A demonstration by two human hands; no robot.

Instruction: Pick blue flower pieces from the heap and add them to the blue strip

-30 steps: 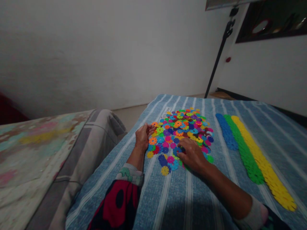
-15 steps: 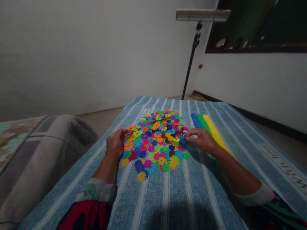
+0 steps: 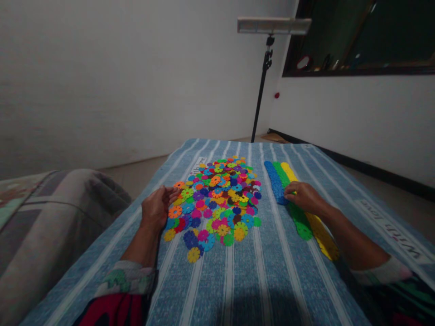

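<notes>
A heap of colourful plastic snowflake discs with notched edges is spread on the striped cloth. My left hand rests at the heap's left edge, palm turned inward, its loosely bent fingers beside an orange disc, holding nothing I can see. To the right, overlapping discs form a blue row, a green row and a yellow row. My right hand is over the near end of the blue row, thumb and fingertips pinched on a blue disc there. The fingers partly hide the green and yellow rows.
The blue striped cloth covers the table. A lamp on a black stand rises behind its far edge, near the wall. At left is a grey cloth-covered seat or bed. A dark window is at upper right.
My right hand has moved right, from the heap's right edge to the near end of the blue row. My left hand stays by the heap. The whole view has shifted slightly.
</notes>
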